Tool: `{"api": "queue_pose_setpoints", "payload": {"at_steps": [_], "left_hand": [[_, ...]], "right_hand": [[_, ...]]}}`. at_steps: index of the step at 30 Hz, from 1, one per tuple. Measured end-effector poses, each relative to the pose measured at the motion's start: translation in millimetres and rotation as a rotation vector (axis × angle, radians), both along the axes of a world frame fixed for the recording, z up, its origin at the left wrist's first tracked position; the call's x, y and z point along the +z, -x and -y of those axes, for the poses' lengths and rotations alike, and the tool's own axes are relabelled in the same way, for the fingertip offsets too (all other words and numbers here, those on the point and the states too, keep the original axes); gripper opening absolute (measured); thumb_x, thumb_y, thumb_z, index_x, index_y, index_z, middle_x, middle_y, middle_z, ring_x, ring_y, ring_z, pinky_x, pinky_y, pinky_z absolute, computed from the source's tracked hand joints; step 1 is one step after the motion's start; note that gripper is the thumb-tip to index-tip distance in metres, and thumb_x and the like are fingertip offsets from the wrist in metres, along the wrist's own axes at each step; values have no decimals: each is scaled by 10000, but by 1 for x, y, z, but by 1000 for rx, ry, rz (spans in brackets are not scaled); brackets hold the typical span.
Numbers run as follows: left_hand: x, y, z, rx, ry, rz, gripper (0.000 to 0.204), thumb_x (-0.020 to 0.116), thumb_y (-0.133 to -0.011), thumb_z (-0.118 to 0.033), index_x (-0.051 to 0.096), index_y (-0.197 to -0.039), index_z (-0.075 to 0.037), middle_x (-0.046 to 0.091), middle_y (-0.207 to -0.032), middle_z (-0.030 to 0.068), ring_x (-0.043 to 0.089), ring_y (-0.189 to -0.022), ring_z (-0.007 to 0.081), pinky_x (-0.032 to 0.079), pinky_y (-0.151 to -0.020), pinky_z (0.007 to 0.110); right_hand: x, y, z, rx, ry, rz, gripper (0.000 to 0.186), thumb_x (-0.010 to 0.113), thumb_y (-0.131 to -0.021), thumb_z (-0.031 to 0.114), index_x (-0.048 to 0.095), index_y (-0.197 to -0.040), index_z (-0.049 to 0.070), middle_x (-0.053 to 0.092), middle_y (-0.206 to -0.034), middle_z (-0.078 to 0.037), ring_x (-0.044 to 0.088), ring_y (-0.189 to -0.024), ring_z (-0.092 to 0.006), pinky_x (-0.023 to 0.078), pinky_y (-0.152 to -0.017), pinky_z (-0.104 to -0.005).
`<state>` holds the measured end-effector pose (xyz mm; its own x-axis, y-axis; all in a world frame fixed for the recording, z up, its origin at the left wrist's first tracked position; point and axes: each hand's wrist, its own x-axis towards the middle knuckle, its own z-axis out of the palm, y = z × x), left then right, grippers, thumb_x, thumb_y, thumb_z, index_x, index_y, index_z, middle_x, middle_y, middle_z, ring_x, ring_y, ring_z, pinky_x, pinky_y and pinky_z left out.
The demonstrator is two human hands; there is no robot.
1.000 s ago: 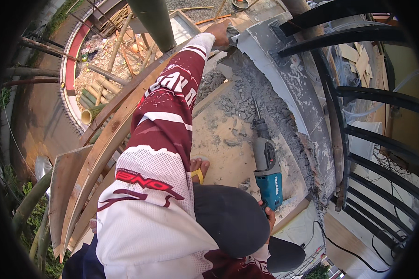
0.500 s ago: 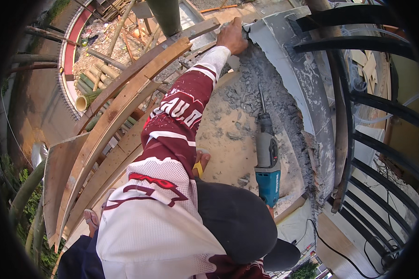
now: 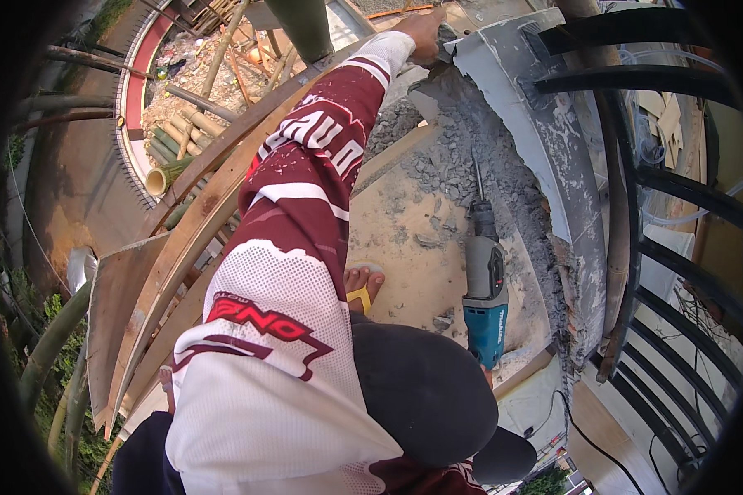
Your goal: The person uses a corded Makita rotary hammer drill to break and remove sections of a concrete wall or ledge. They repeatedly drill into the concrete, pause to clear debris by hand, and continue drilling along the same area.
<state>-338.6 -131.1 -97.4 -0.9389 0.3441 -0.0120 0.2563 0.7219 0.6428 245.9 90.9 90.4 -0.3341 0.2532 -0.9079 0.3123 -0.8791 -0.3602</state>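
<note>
Knee screens the right grip

A dark knee (image 3: pixel 425 392) covers nearly all of the right grip (image 3: pixel 488 377) and the rear of the teal drill (image 3: pixel 485 326). What the left grip (image 3: pixel 425 37) touches is too small to tell. Sleeve (image 3: pixel 297 223) and knee hide most of the sandalled foot (image 3: pixel 365 286). The lens rim cuts off the black railing (image 3: pixel 692 193).

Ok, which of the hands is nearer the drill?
Right. The right hand is at the back end of the drill, mostly hidden behind the knee; the left hand is well away, out past the drill's tip.
</note>
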Motion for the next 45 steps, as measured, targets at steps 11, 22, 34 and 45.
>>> {"api": "queue_pose_setpoints", "payload": {"at_steps": [11,22,34,45], "left_hand": [[18,-47,-13,69,-18,44,528,687,-782,-26,436,-1243,26,671,-1175,281,657,-1136,445,544,-949,512],[16,-32,-14,64,-24,56,554,747,-743,-62,437,-1198,-1,669,-1128,287,652,-1106,454,532,-915,515],[4,-84,-36,215,-147,-47,563,703,-790,-59,435,-1285,-40,626,-1258,240,618,-1164,459,519,-945,537],[-1,-96,-19,97,-77,-88,532,664,-790,7,406,-1252,-42,639,-1163,277,639,-1056,490,533,-870,554]], "right_hand": [[5,-4,3,0,90,-42,339,697,-826,208,597,-1106,45,659,-966,-73,635,-848,-177,576,-764,-300],[14,-6,4,-28,45,73,324,698,-823,248,607,-1084,80,650,-928,-52,622,-774,-166,575,-733,-281],[1,-16,-11,-40,34,11,302,691,-839,219,613,-1091,73,660,-948,-73,649,-829,-180,590,-777,-313],[11,-4,-4,-77,61,64,284,669,-852,286,621,-1060,98,654,-976,-50,656,-951,-189,561,-888,-327]]}}
